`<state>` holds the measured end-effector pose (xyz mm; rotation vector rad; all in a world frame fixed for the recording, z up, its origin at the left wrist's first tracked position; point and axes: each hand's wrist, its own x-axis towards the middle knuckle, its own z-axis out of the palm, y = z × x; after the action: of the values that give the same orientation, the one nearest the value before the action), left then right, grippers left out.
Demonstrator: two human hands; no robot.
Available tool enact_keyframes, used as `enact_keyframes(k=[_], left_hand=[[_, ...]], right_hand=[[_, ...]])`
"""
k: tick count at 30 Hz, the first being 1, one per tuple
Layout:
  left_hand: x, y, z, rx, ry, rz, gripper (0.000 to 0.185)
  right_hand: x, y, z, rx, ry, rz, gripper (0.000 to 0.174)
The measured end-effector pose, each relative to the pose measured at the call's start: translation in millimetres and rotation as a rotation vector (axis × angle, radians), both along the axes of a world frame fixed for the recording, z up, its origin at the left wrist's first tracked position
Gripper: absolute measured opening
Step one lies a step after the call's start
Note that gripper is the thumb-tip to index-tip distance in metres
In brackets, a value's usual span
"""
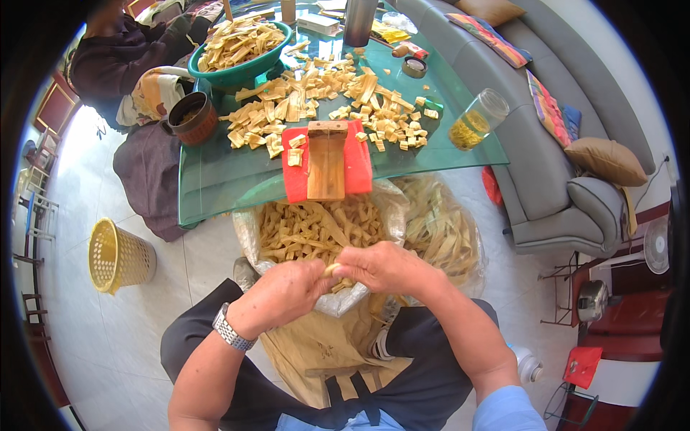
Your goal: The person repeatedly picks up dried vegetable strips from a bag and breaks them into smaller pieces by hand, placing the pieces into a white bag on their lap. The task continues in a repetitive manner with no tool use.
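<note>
Between the fingertips of my left hand [291, 293] and my right hand [385, 269] is a pale yellow dried strip [331, 269], mostly hidden by the fingers. Both hands are above the near rim of an open white woven sack [345, 301]. Knotted or folded dried strips [318, 231] fill the sack. Beyond it, a wooden block tool [326, 167] rests on a red cloth [356, 156] at the glass table's near edge. Short cut pieces [399, 126] and longer flat pieces [296, 99] lie scattered over the table.
A green basin [242, 67] heaped with pieces, a brown mug [191, 118] and a glass jar [477, 121] stand on the glass table [242, 191]. A clear bag of long strips [442, 231] sits right of the sack. A yellow basket [121, 256] stands left; another person [118, 64] sits far left.
</note>
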<state>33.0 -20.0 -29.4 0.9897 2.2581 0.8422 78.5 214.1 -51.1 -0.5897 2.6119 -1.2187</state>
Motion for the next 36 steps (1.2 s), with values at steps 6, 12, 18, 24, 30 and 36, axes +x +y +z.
enact_keyframes(k=[6,12,18,24,30,36], left_hand=[[-3,-31,26,0.021,-0.394,-0.151,0.033],[-23,-46,39,-0.004,-0.531,-0.128,0.035],[-44,-17,39,0.228,-0.226,0.119,0.025],[-73,19,26,0.516,-0.076,0.413,0.018],[-97,37,8,0.519,0.197,0.519,0.015],[-102,46,-13,0.383,0.352,0.528,0.015]], right_hand=[[20,0,18,-0.185,-0.181,0.146,0.017],[20,-3,35,-0.144,-0.05,0.152,0.016],[-14,1,27,-0.196,0.199,-0.129,0.022],[-53,16,24,0.194,0.642,-0.288,0.034],[-78,22,15,0.251,0.732,-0.394,0.024],[-87,18,-7,0.265,0.71,-0.46,0.011]])
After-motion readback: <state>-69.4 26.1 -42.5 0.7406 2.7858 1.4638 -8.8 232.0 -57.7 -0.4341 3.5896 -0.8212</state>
